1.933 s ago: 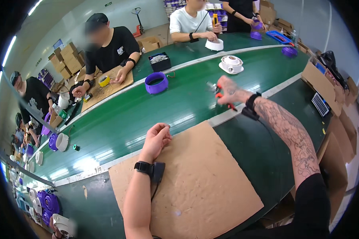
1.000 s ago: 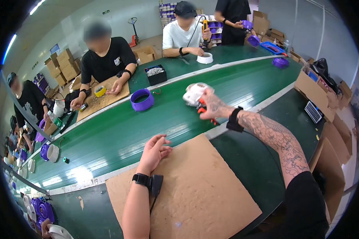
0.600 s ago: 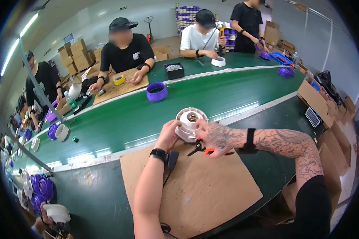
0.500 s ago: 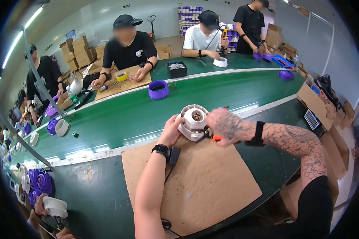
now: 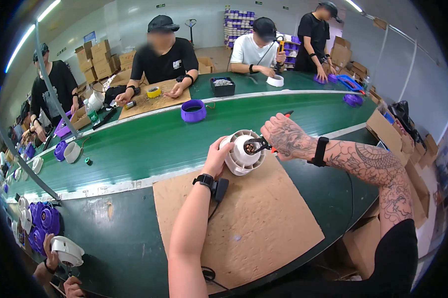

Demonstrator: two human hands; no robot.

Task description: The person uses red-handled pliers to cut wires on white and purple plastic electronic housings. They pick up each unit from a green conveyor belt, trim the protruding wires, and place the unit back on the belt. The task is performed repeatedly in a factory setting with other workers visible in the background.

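Observation:
My left hand [image 5: 217, 156] is closed around the left side of a white round plastic housing [image 5: 240, 169] with a ribbed rim. The housing stands tilted at the far edge of a cardboard sheet [image 5: 254, 218]. Coppery metal pieces [image 5: 250, 148] show in the round opening at its centre. In my right hand [image 5: 287, 138] is a pair of pliers [image 5: 261, 143] with black jaws and orange-red handles. The pliers' tips reach into that central opening; whether they grip a metal piece I cannot make out.
Beyond the cardboard runs a green conveyor belt [image 5: 149, 149] carrying a purple ring-shaped housing [image 5: 193, 112] and a small green piece [image 5: 88, 161]. Purple housings [image 5: 44, 221] are stacked at the left, beside another person's hands [image 5: 50, 256]. Co-workers sit and stand across the belt. Cardboard boxes [image 5: 383, 129] stand right.
My right hand has raised and turned the pliers, bringing their jaws from beside the housing into its centre. The housing has tilted and shifted slightly right in my left hand.

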